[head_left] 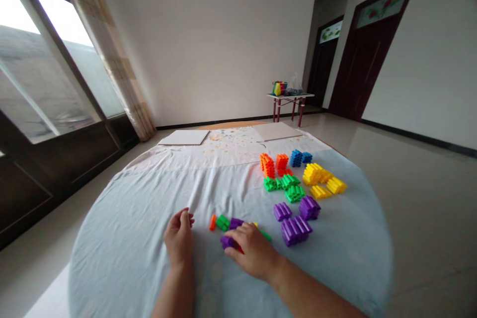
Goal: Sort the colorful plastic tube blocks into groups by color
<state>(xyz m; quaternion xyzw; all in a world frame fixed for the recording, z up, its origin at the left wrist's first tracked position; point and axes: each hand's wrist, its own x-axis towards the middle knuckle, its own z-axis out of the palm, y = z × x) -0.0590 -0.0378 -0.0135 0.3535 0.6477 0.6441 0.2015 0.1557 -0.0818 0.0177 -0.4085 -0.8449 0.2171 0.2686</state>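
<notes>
My right hand (pixel 253 248) is over a small group of coloured plastic blocks, its fingers and thumb closed around a purple block (pixel 226 242). A bit of red block (pixel 239 249) shows under the palm. Just beyond the fingers are an orange block (pixel 212 222), a green block (pixel 222 222) and another purple block (pixel 236 223), with slivers of yellow and green partly hidden by the hand. My left hand (pixel 179 233) rests to the left of this group, fingers curled in and thumb against them; nothing shows in it.
Blocks sorted by colour lie on the right: purple (pixel 296 230), yellow (pixel 315 174), green (pixel 292 189), orange (pixel 267 165) and blue (pixel 296 158). A pale cloth (pixel 149 218) covers the round table. Two flat boards (pixel 185 137) lie at the far side. A small table (pixel 290 95) stands beyond.
</notes>
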